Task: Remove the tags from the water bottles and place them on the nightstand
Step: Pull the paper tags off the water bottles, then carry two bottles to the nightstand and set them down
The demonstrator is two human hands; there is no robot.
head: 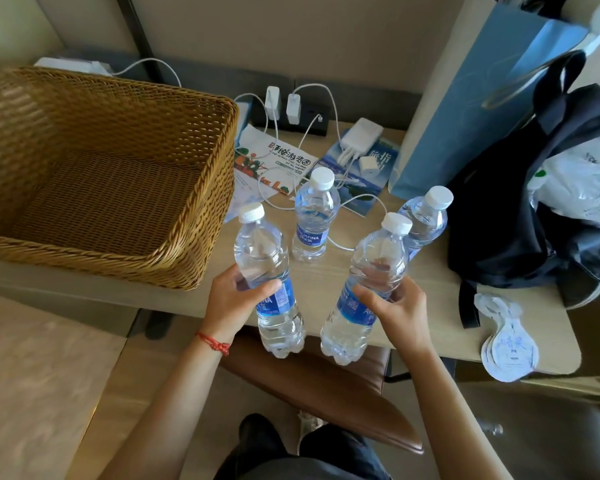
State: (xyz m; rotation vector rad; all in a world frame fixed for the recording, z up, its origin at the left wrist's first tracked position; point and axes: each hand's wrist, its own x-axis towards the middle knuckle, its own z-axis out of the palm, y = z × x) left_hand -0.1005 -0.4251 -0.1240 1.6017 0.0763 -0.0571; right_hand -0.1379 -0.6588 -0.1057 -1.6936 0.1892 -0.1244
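My left hand point(234, 299) grips a clear water bottle point(267, 271) with a white cap and blue label, held tilted above the table's front edge. My right hand point(395, 306) grips a second such bottle point(364, 292), also tilted. Two more bottles stand upright on the wooden table point(426, 306): one in the middle point(313, 216) and one behind the right-hand bottle point(425, 216). None of the bottles shows a tag on its neck. A small pile of white paper tags point(506, 341) lies near the table's front right corner.
A large empty wicker basket point(101, 174) fills the table's left side. Brochures point(274, 164), chargers and white cables point(357, 140) lie at the back. A blue paper bag point(471, 109) and a dark bag point(520, 220) with a white plastic bag crowd the right. A brown chair point(326, 386) is below.
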